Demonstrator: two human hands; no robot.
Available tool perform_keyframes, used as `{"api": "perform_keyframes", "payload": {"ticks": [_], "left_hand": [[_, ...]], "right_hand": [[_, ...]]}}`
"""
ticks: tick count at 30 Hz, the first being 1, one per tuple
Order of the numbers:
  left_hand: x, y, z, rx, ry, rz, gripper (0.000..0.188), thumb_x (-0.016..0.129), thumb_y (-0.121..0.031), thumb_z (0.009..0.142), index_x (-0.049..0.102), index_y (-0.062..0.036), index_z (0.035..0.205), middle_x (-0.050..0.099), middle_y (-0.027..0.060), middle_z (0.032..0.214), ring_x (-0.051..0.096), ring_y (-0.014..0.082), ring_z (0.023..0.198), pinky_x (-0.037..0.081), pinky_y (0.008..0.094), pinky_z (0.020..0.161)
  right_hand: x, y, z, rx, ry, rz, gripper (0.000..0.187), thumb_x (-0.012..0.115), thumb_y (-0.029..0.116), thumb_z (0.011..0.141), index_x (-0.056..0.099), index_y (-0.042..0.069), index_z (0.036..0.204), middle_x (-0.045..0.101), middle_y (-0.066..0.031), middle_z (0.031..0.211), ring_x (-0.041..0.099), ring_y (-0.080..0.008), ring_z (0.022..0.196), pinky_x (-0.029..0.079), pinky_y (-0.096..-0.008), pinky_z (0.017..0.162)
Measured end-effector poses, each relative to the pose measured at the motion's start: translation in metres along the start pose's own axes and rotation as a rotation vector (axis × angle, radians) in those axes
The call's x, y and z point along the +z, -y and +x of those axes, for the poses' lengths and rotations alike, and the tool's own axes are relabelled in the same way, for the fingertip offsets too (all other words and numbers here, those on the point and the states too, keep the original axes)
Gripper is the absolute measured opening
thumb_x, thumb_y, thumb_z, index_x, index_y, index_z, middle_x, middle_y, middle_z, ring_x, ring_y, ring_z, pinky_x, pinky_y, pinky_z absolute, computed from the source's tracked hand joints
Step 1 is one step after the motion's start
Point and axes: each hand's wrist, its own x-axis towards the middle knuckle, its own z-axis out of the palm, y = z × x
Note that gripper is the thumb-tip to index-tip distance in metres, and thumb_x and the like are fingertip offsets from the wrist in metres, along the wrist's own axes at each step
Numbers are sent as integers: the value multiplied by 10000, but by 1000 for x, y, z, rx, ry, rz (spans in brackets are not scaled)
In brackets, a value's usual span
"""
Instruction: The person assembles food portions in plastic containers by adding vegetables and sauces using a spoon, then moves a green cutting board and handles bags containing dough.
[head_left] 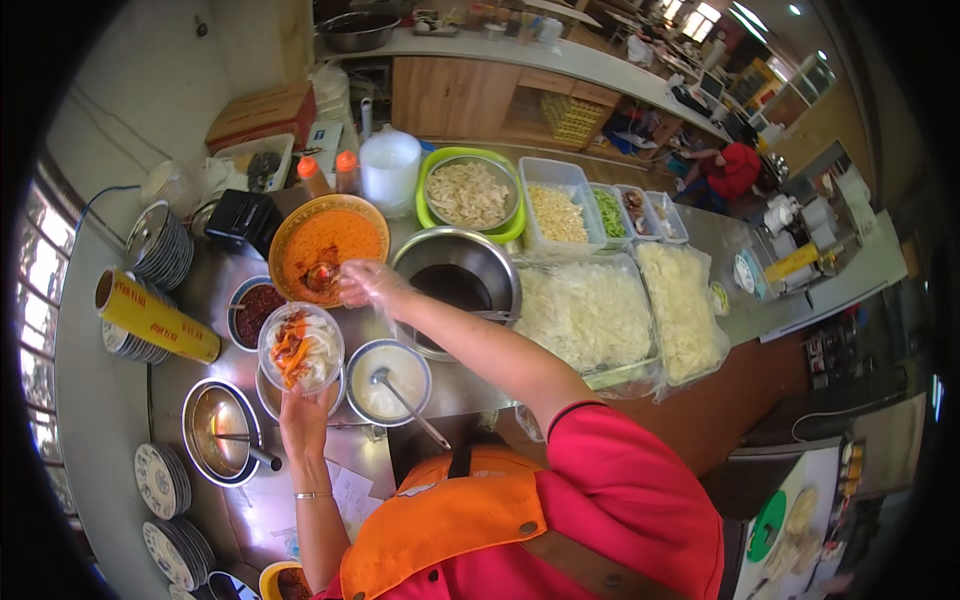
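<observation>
My left hand point(304, 420) holds up a clear round plastic tub point(328, 345) with white noodle-like strips and orange-red sauce in it. Over the large bowl of orange sauce point(340, 232), my right hand point(368, 284) wears a thin clear plastic glove. Its fingers are closed on a spoon point(320, 274), whose head dips into the sauce; its handle is mostly hidden by the hand. A small bowl of dark red chilli point(256, 308) sits left of the sauce. Beside the tub is a bowl of whitish liquid point(388, 378) with a ladle point(410, 404) resting in it.
A steel bowl of dark liquid point(450, 285) lies under my right forearm. Trays of pale noodles point(585, 310) and several tubs of chopped food point(558, 212) stand to the right. At left are a yellow film roll point(158, 318), a steel pot point(218, 440) and stacked plates point(160, 480).
</observation>
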Motion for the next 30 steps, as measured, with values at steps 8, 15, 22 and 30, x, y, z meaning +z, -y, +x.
{"api": "perform_keyframes", "payload": {"ticks": [8, 15, 22, 30], "left_hand": [[78, 36, -35, -84, 68, 130, 661, 623, -98, 898, 330, -19, 1485, 392, 144, 1511, 379, 309, 1403, 322, 497, 1164], [155, 139, -47, -271, 68, 257, 818, 736, -194, 813, 302, -11, 1481, 425, 155, 1470, 429, 322, 1360, 357, 496, 1133], [225, 285, -40, -436, 1, 185, 873, 752, -151, 754, 290, -21, 1483, 451, 156, 1446, 447, 333, 1345, 345, 485, 1139], [283, 381, -38, -465, -117, 225, 873, 748, -137, 772, 264, 4, 1485, 421, 189, 1460, 445, 348, 1344, 342, 501, 1141]], "right_hand": [[-111, 92, -125, -614, -278, -1063, 136, 658, 104, 914, 641, 52, 1038, 624, -64, 809, 609, -166, 742, 525, -276, 695], [-377, 202, -213, -752, -922, -1546, 135, 658, 41, 805, 618, 44, 934, 627, -164, 835, 611, -349, 800, 505, -430, 759], [-569, 251, -180, -131, -765, -1676, 513, 714, 229, 811, 589, 16, 1261, 639, -242, 1172, 600, -370, 1130, 470, -432, 995], [-613, 230, -96, 162, -556, -1759, 411, 699, 160, 815, 600, 76, 1205, 516, -194, 1322, 588, -336, 1146, 493, -398, 974]]}}
